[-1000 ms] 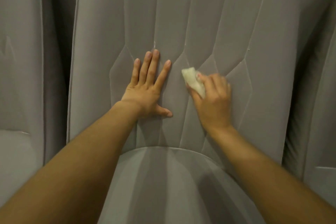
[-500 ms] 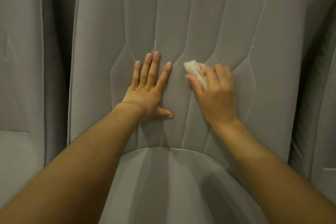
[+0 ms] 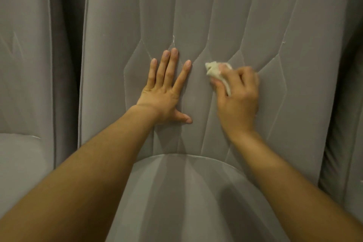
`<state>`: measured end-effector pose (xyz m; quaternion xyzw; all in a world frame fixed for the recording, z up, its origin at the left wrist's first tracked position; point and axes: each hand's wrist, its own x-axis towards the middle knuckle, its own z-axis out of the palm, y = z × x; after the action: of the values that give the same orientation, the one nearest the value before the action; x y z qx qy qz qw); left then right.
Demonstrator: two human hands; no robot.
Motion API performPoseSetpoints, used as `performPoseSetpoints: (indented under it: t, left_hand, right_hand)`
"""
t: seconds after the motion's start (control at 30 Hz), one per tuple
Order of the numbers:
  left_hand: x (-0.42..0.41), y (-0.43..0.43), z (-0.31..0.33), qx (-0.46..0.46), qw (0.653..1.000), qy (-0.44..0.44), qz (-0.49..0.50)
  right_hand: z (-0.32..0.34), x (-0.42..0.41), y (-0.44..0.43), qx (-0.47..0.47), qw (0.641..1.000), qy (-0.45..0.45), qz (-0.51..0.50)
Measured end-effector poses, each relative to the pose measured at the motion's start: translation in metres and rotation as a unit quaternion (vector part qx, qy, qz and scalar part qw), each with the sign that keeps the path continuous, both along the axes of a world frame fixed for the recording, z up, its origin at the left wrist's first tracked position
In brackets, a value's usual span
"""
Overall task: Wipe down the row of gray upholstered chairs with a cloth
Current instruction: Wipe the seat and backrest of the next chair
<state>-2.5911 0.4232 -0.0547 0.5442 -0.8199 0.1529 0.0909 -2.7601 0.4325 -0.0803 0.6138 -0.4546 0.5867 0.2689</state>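
A gray upholstered chair fills the view, its stitched backrest (image 3: pixel 196 15) upright and its seat cushion (image 3: pixel 186 192) below. My left hand (image 3: pixel 167 90) lies flat on the lower backrest, fingers straight and spread. Just to its right, my right hand (image 3: pixel 237 96) grips a small crumpled off-white cloth (image 3: pixel 214 69) and presses it against the backrest. Part of the cloth sticks out past my fingertips; the rest is hidden under my fingers.
A second gray chair (image 3: pixel 25 84) stands at the left, with a dark gap between the two backrests. Another gray chair (image 3: pixel 351 143) shows at the right edge. A loose thread (image 3: pixel 173 38) hangs from a seam above my left hand.
My right hand has slid the cloth upward and slightly right on the backrest. My left hand has stayed flat in the same place.
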Motion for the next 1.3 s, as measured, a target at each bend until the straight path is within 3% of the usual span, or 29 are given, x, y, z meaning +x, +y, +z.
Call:
performPoseSetpoints:
  t: [0.17, 0.3, 0.47, 0.57, 0.7, 0.8, 0.9, 1.0, 1.1, 1.2, 1.3]
  left_hand:
    - [0.001, 0.002, -0.003, 0.004, 1.0, -0.024, 0.003]
    - [0.003, 0.003, -0.004, 0.019, 0.999, -0.036, 0.006]
    - [0.003, 0.0, -0.005, 0.013, 0.999, -0.035, 0.005]
    - [0.001, 0.0, -0.005, 0.013, 0.999, -0.033, 0.001]
    - [0.004, -0.001, -0.007, 0.009, 1.0, -0.023, -0.013]
    - [0.007, -0.002, -0.008, 0.011, 1.0, -0.002, -0.028]
    - [0.009, -0.001, -0.007, -0.027, 0.997, 0.027, -0.065]
    - [0.004, -0.001, -0.012, -0.1, 0.989, -0.024, -0.108]
    - [-0.011, -0.003, -0.01, -0.115, 0.986, -0.044, -0.115]
    - [-0.019, -0.004, -0.01, -0.061, 0.993, -0.045, -0.087]
    - [-0.02, -0.005, -0.007, -0.028, 0.995, -0.067, -0.067]
  right_hand:
    - [-0.091, 0.001, 0.02, 0.098, 0.99, 0.1, -0.001]
    - [-0.076, -0.003, 0.027, 0.077, 0.983, 0.167, -0.013]
    - [-0.022, -0.001, 0.006, -0.006, 0.993, 0.084, -0.086]
    - [-0.066, 0.002, 0.009, 0.035, 0.983, 0.142, -0.107]
    - [-0.117, -0.006, 0.029, 0.104, 0.972, 0.205, -0.044]
    - [-0.086, -0.012, 0.031, 0.108, 0.975, 0.181, -0.069]
    - [-0.015, -0.026, 0.028, 0.005, 0.985, 0.107, -0.135]
    - [0.024, -0.046, 0.026, -0.044, 0.976, 0.061, -0.204]
    - [-0.025, -0.041, 0.027, 0.03, 0.952, 0.124, -0.277]
    - [-0.082, -0.035, 0.04, 0.072, 0.947, 0.18, -0.257]
    - [-0.089, -0.036, 0.051, 0.084, 0.95, 0.214, -0.211]
